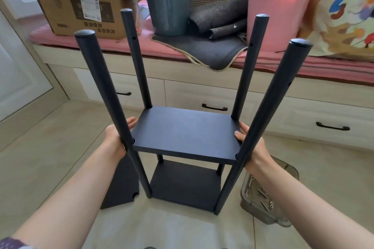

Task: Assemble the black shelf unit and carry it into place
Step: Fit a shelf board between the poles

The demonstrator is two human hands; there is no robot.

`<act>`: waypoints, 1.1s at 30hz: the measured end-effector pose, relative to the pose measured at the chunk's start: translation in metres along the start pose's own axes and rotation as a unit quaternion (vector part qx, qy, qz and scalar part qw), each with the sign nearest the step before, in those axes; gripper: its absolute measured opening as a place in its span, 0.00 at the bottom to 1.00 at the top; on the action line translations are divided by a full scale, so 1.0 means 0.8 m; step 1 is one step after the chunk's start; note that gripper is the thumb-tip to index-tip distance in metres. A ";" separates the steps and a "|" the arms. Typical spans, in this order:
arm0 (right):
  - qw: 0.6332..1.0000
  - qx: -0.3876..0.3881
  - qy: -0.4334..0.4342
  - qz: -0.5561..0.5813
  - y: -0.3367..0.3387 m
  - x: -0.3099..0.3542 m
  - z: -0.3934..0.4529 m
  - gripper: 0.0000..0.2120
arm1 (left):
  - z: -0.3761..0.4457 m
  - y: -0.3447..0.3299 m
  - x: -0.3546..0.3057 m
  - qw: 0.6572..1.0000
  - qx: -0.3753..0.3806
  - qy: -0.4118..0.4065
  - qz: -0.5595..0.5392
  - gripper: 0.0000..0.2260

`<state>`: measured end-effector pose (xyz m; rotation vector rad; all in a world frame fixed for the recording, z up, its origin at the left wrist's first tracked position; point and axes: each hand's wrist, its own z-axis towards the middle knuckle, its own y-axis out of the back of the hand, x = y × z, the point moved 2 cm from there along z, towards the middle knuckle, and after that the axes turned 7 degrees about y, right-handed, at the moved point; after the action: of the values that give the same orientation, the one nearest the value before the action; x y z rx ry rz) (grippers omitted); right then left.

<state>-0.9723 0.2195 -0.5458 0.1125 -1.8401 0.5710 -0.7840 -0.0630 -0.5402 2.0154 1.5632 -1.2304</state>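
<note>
I see the black shelf unit (pixel 182 137), four posts and two boards, upright between my left hand (pixel 117 137) and right hand (pixel 251 143), fingers gripping its upper board's edges.

black shelf unit (pixel 183 133) stands upright on the floor: four round poles, two flat boards fitted.

Pale tiled floor (pixel 50 163) runs up to a cream bench (pixel 182 79) with dark-handled drawers (pixel 214 103). A pink cushion (pixel 303 62) tops it, in bright daylight. A white panelled door (pixel 18 70) stands left.
</note>
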 end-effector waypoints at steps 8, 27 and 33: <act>0.997 -0.063 0.033 0.028 -0.013 -0.015 0.014 0.12 | -0.012 0.012 0.042 0.970 -0.168 -0.152 0.087 0.21; 0.998 0.016 -0.067 0.010 -0.006 -0.009 -0.032 0.12 | -0.150 -0.120 0.179 0.854 0.197 -0.215 0.430 0.41; 0.998 0.049 -0.042 -0.025 -0.002 -0.007 -0.033 0.13 | -0.139 -0.125 0.180 0.855 0.152 -0.292 0.402 0.30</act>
<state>-0.9470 0.2286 -0.5439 0.2508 -1.8848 0.6294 -0.8203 0.1404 -0.5618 1.8553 0.1898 -1.5317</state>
